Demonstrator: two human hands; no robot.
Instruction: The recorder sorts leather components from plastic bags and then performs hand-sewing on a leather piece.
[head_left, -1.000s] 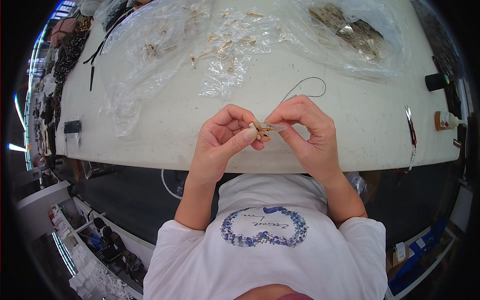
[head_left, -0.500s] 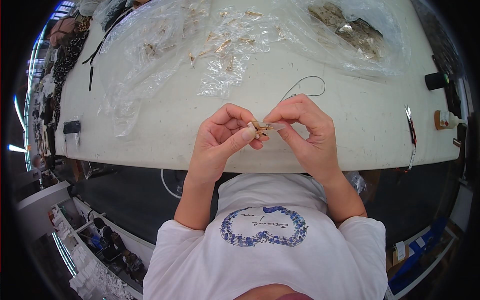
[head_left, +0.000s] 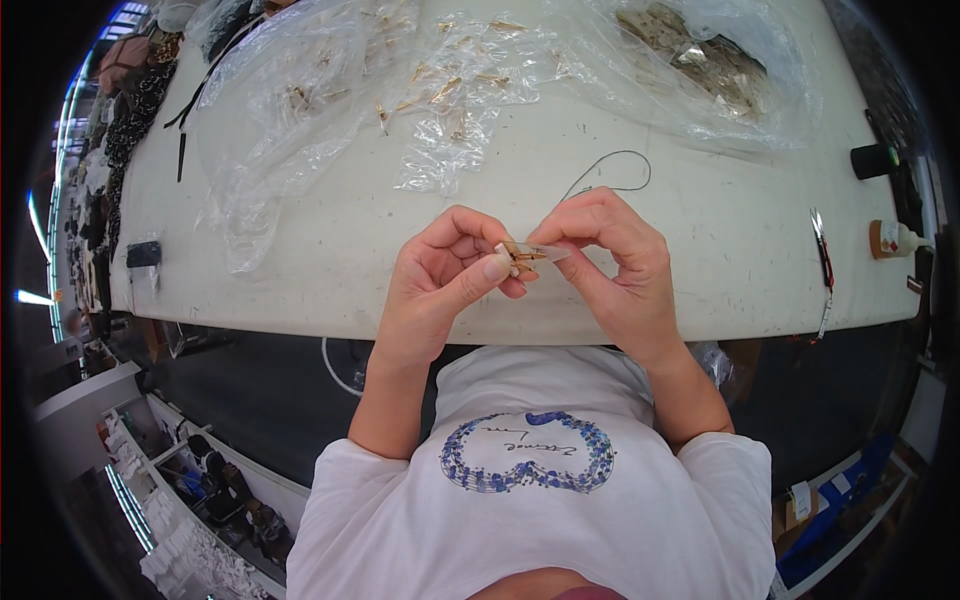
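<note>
Over the near part of the table, my left hand [head_left: 440, 275] is closed in a pinch on a small gold-coloured metal piece [head_left: 524, 260] with slim prongs. A pale part of it shows between thumb and forefinger; its exact kind is too small to make out. My right hand [head_left: 618, 270] is closed too, thumb and forefinger pinching the end of a thin translucent strip [head_left: 550, 252] that reaches to the gold piece. A thin dark cord [head_left: 648, 172] lies in a loop on the table just beyond the right hand, its near end meeting the knuckles in view.
Clear plastic bags with several gold-coloured pieces [head_left: 445, 92] spread over the far side of the table [head_left: 330, 290]. At far right lies a bag of shiny flat pieces [head_left: 740, 85]. Scissors [head_left: 822, 250], a black spool [head_left: 874, 160] and a small bottle [head_left: 895, 240] are at right; a dark block [head_left: 144, 254] is at left.
</note>
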